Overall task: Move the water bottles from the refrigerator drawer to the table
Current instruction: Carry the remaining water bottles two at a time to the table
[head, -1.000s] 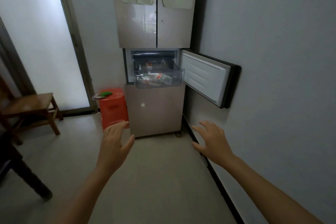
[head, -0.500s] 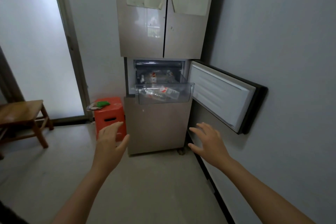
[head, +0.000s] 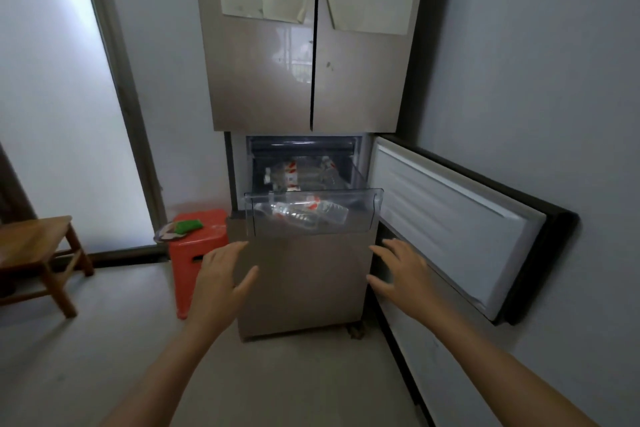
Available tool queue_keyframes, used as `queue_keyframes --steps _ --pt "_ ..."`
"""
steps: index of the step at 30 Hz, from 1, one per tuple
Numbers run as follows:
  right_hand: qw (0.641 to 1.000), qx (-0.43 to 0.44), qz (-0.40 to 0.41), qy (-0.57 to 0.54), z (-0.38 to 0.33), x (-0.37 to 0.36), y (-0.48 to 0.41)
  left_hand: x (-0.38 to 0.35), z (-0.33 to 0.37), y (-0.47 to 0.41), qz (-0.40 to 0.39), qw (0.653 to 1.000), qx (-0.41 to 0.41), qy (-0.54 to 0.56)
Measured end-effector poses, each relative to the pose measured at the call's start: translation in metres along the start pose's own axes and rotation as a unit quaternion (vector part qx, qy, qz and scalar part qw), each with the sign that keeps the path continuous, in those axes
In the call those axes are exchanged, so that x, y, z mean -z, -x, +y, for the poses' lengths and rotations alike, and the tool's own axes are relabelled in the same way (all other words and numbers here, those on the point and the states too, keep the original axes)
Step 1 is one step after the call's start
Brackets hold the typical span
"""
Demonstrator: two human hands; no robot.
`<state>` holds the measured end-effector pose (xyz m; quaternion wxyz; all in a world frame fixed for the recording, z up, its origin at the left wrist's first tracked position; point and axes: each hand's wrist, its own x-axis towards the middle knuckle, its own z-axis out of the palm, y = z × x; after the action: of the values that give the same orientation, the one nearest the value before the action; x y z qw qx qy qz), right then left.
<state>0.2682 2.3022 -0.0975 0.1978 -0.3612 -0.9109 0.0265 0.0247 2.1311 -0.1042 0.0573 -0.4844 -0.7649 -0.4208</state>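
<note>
A tall beige refrigerator (head: 304,80) stands ahead with its middle door (head: 450,218) swung open to the right. A clear plastic drawer (head: 372,208) is pulled out of the open compartment. Several clear water bottles (head: 304,213) with red and white labels lie on their sides in it, and more bottles (head: 289,172) lie further back inside. My left hand (head: 221,282) is raised below the drawer's left corner, fingers spread, holding nothing. My right hand (head: 401,274) is raised below the drawer's right corner, also open and empty. Neither hand touches the drawer.
A red plastic stool (head: 194,253) with a green item (head: 187,225) on top stands left of the refrigerator. A wooden chair (head: 38,253) is at the far left by a frosted glass door (head: 59,97). A grey wall (head: 536,80) runs close along the right.
The refrigerator and drawer have grown larger and closer in view. Both hands have risen toward the drawer, staying open. The wooden chair has slid toward the left edge.
</note>
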Motion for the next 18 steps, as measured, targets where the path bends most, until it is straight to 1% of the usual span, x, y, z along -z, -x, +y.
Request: queue_keyframes --steps 3,4,5,8,11,13,18 --pt "1.0 0.027 -0.004 -0.013 0.009 -0.014 -0.047 -0.019 0.0 -0.04 0.011 1.0 0.0 0.005" --pt "0.999 0.027 -0.024 -0.022 0.012 -0.018 -0.058 -0.025 0.0 -0.048 0.014 1.0 0.002 0.009" --pt "0.999 0.034 -0.024 -0.02 0.015 -0.023 -0.069 -0.032 -0.001 -0.055 0.012 1.0 0.006 0.01" --pt "0.998 0.038 -0.041 -0.036 0.021 -0.044 -0.092 -0.054 -0.016 -0.064 -0.01 1.0 0.025 -0.001" --pt "0.997 0.063 -0.031 -0.008 0.028 -0.064 -0.119 -0.07 -0.039 -0.077 -0.034 0.998 0.056 0.015" --pt "0.996 0.06 -0.066 -0.024 0.029 -0.074 -0.143 -0.079 -0.055 -0.094 -0.028 0.997 0.07 0.007" --pt "0.994 0.061 -0.09 -0.002 0.031 -0.105 -0.218 -0.101 -0.092 -0.158 -0.007 0.997 0.072 -0.004"
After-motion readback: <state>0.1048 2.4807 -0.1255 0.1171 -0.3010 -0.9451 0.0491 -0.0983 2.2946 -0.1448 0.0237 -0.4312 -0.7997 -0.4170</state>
